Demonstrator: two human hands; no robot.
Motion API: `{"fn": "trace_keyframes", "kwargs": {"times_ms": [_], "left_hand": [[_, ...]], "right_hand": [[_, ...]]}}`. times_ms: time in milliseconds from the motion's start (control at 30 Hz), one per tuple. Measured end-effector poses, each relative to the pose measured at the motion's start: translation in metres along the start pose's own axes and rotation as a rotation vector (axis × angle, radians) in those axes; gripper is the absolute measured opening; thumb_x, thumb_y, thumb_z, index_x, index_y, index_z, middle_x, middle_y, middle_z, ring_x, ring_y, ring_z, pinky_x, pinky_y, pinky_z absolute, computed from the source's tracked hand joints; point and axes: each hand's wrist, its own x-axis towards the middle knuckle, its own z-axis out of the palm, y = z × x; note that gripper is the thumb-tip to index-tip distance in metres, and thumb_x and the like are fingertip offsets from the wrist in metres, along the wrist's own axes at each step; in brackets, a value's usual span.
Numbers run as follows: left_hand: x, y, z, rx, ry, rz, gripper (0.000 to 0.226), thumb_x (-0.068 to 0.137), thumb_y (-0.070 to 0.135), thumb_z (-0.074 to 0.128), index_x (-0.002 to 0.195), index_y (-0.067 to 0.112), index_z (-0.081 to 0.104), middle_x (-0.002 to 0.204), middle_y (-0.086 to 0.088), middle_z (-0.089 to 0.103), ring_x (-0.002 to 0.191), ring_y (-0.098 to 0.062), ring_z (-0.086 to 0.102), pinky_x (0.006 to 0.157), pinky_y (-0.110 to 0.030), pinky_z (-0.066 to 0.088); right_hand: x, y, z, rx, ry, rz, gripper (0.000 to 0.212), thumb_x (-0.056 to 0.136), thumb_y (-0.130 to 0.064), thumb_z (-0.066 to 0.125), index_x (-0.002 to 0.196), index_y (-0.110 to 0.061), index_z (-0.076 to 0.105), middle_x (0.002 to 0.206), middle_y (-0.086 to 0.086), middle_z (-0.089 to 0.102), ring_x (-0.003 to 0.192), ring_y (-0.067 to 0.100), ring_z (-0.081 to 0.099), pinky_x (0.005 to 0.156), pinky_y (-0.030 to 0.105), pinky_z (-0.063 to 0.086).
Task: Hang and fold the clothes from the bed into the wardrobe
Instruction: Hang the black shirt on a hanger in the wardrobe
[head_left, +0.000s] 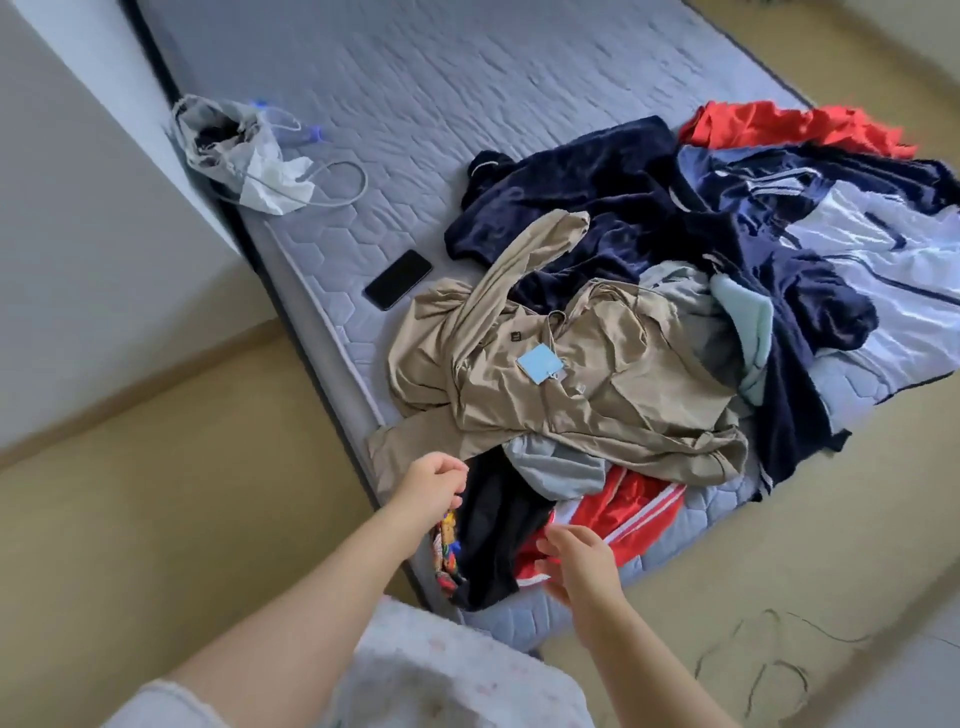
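Right hand (576, 564) nearest, fingers loose, grasping nothing, over red striped garment (628, 506). My left hand (434, 486) curled at edge of black garment (493, 530); grip cannot tell. Clothes heaped on mattress (415, 104) corner before me: beige jacket (571, 395) uppermost, navy fleece (597, 208) behind it. Phone (397, 279) just beside pile.

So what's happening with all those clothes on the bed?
A person is reaching into a messy pile of clothes on the mattress. Their left hand is at the edge of a black garment. Their right hand hovers over a red striped one. A beige jacket with a blue tag lies on top. Nothing looks folded yet.
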Motion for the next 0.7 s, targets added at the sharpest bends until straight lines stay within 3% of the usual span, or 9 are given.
{"fn": "trace_keyframes", "kwargs": {"times_ms": [67,167,267,333,433,533,633,700], "left_hand": [[0.017,-0.013,0.023,-0.049,0.067,-0.078,0.021,0.09,0.002,0.043,0.079,0.015,0.055,0.069,0.0,0.053,0.054,-0.011,0.046,0.036,-0.011,0.033],[0.04,-0.043,0.057,-0.073,0.131,-0.194,0.027,0.089,0.0,0.043,0.07,0.017,0.052,0.065,-0.004,0.05,0.052,-0.015,0.045,0.042,-0.016,0.034],[0.06,-0.077,0.088,0.038,0.169,-0.247,0.024,0.086,0.008,0.05,0.07,0.024,0.056,0.085,-0.006,0.061,0.079,-0.026,0.059,0.07,-0.028,0.048],[0.075,-0.091,0.106,0.117,0.206,-0.254,0.022,0.085,0.01,0.054,0.071,0.028,0.056,0.104,-0.007,0.063,0.098,-0.026,0.059,0.089,-0.032,0.047],[0.094,-0.105,0.128,0.281,0.195,-0.26,0.011,0.085,0.02,0.056,0.094,0.025,0.061,0.118,-0.003,0.057,0.103,-0.023,0.057,0.08,-0.026,0.042],[0.116,-0.129,0.15,0.381,0.154,-0.308,0.045,0.083,0.035,0.061,0.125,0.023,0.047,0.133,-0.004,0.042,0.111,-0.025,0.051,0.08,-0.029,0.04],[0.125,-0.148,0.165,0.553,0.078,-0.335,0.077,0.079,0.056,0.06,0.14,0.026,0.025,0.146,-0.001,0.021,0.127,-0.028,0.035,0.092,-0.039,0.038],[0.124,-0.161,0.171,0.752,0.038,-0.283,0.083,0.082,0.056,0.057,0.144,0.025,0.013,0.15,-0.001,0.01,0.129,-0.029,0.03,0.093,-0.04,0.038]], "right_hand": [[0.025,-0.007,-0.013,-0.093,-0.044,0.015,0.014,0.092,-0.005,0.048,0.083,-0.012,0.056,0.079,0.004,0.058,0.061,0.016,0.052,0.055,0.025,0.041],[0.059,-0.005,-0.023,-0.219,-0.096,0.059,0.013,0.091,-0.004,0.047,0.084,-0.009,0.057,0.077,0.005,0.057,0.063,0.017,0.051,0.058,0.027,0.04],[0.094,-0.003,-0.026,-0.297,-0.143,0.082,0.018,0.09,-0.005,0.047,0.078,-0.014,0.057,0.08,0.005,0.06,0.069,0.018,0.053,0.064,0.029,0.04],[0.117,-0.002,-0.021,-0.307,-0.168,0.1,0.019,0.091,-0.007,0.046,0.079,-0.017,0.056,0.08,0.003,0.06,0.067,0.016,0.054,0.061,0.027,0.041],[0.142,0.006,-0.018,-0.275,-0.179,0.154,0.016,0.092,-0.008,0.046,0.081,-0.016,0.056,0.077,0.0,0.059,0.062,0.013,0.054,0.057,0.025,0.041],[0.166,0.029,-0.027,-0.301,-0.173,0.205,0.013,0.092,-0.01,0.047,0.084,-0.015,0.056,0.078,0.0,0.061,0.064,0.013,0.056,0.059,0.024,0.043],[0.186,0.048,-0.037,-0.281,-0.131,0.258,0.012,0.093,-0.01,0.047,0.086,-0.014,0.057,0.077,0.0,0.06,0.064,0.013,0.056,0.059,0.023,0.046],[0.192,0.056,-0.04,-0.236,-0.118,0.294,0.013,0.093,-0.012,0.047,0.084,-0.015,0.056,0.076,0.001,0.059,0.063,0.014,0.055,0.06,0.023,0.045]]}}
